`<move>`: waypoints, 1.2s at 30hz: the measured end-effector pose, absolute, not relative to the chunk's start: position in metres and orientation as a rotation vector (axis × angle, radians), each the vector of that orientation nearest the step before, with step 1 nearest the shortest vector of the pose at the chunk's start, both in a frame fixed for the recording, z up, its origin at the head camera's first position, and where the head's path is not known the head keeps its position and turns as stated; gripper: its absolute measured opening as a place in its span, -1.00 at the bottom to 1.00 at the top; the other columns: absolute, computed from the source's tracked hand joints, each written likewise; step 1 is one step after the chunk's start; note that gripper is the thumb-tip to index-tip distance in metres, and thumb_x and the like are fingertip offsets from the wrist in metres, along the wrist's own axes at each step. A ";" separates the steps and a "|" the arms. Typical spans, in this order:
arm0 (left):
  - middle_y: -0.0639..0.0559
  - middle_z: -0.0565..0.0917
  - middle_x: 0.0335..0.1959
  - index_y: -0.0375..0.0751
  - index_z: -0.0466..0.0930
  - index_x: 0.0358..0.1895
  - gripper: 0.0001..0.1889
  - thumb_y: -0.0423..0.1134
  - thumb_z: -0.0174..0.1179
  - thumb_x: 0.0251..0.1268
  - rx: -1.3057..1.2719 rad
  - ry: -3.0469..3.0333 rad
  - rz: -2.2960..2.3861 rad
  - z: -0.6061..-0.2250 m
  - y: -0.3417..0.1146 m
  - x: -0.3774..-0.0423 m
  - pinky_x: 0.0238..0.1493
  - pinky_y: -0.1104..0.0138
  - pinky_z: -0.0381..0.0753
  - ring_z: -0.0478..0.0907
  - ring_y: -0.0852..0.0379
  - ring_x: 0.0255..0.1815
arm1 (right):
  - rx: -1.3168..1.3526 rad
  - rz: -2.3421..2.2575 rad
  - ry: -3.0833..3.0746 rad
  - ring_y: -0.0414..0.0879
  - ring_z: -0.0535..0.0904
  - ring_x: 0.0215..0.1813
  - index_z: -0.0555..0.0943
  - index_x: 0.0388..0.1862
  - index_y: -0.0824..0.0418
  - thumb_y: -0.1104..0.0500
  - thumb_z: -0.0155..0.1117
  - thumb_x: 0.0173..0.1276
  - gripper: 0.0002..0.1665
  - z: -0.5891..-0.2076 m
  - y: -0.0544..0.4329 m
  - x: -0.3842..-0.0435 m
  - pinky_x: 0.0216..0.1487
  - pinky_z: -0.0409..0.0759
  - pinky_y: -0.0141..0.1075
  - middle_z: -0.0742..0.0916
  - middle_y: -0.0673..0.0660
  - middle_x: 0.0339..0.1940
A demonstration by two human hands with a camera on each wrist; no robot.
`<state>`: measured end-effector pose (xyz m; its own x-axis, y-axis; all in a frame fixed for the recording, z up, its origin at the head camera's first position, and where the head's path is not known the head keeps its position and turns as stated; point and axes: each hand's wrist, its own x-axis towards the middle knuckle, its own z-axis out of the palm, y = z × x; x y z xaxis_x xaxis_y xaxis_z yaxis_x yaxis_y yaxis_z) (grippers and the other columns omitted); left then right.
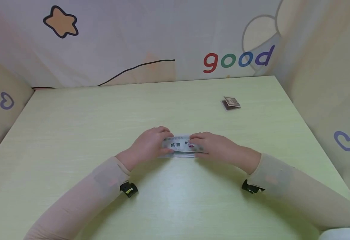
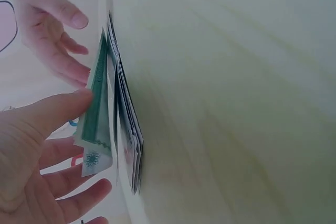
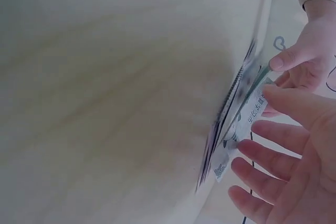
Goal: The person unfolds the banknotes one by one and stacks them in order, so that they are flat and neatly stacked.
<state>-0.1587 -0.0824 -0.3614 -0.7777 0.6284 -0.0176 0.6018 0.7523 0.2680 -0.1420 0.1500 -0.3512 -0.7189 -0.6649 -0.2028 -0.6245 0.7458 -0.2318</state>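
Note:
A pale green banknote (image 1: pixel 179 145) lies between my two hands, bent along its length, above a stack of notes (image 2: pixel 126 114) on the table. My left hand (image 1: pixel 152 143) holds its left end, the thumb at the near edge and the fingers at the far edge. At the other end my right hand (image 1: pixel 218 146) holds it in the same way. In the left wrist view, the left thumb (image 2: pixel 68 106) presses the green banknote's folded edge. The right wrist view shows the right thumb (image 3: pixel 286 100) touching the banknote (image 3: pixel 252 111), with the other fingers spread apart.
A small brown folded paper (image 1: pixel 231 103), partly raised like a tent, sits at the back right of the light green table (image 1: pixel 72 133). Printed cloth walls (image 1: pixel 132 33) stand behind and at both sides. A white rounded object (image 1: pixel 343 234) shows at the lower right corner.

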 end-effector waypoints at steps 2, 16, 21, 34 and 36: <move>-0.11 0.53 0.10 -0.25 0.56 0.09 -0.46 -0.03 0.36 0.06 0.982 2.822 0.344 -0.363 -0.082 -0.159 0.10 0.19 0.46 0.50 -0.02 0.05 | -1.017 -0.186 2.634 0.10 0.32 0.32 0.44 0.27 0.22 0.02 0.24 0.30 -0.40 -0.354 0.151 -0.141 0.19 0.39 -0.05 0.42 0.17 0.33; -0.26 0.18 0.39 -0.28 0.30 0.33 -0.34 -0.01 0.19 0.24 1.119 2.751 0.067 -0.372 -0.083 -0.144 0.30 0.03 0.20 0.10 -0.15 0.40 | -1.148 -0.035 2.535 0.16 0.24 0.37 0.35 0.34 0.25 -0.01 0.23 0.31 -0.32 -0.360 0.150 -0.138 0.24 0.32 0.01 0.32 0.25 0.39; -0.24 0.11 0.42 -0.26 0.24 0.37 -0.29 0.07 0.14 0.26 1.159 2.625 0.037 -0.371 -0.076 -0.129 0.32 0.14 0.18 0.06 -0.11 0.42 | -1.174 -0.025 2.523 0.17 0.26 0.35 0.36 0.33 0.26 -0.01 0.23 0.30 -0.32 -0.359 0.150 -0.138 0.24 0.32 0.02 0.33 0.26 0.38; -0.29 -0.01 0.45 -0.09 0.11 0.44 -0.20 0.26 0.03 0.24 1.035 2.563 -0.066 -0.367 -0.065 -0.118 0.12 0.12 0.45 0.00 -0.17 0.43 | -1.152 0.046 2.537 0.20 0.31 0.31 0.32 0.36 0.23 -0.03 0.21 0.31 -0.30 -0.359 0.145 -0.138 0.25 0.29 0.04 0.32 0.21 0.40; -0.31 -0.05 0.45 -0.11 0.06 0.45 -0.17 0.29 0.01 0.23 1.046 2.556 -0.077 -0.368 -0.064 -0.117 0.15 0.13 0.41 -0.04 -0.19 0.44 | -1.156 0.099 2.543 0.24 0.33 0.27 0.26 0.40 0.21 -0.04 0.15 0.36 -0.29 -0.361 0.143 -0.137 0.22 0.33 0.05 0.28 0.16 0.43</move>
<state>-0.1173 -0.0643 -0.3680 -0.6524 0.6656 -0.3625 0.6863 0.7217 0.0900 -0.1369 0.1434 -0.3606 -0.6088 -0.7182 -0.3370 -0.7422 0.6657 -0.0778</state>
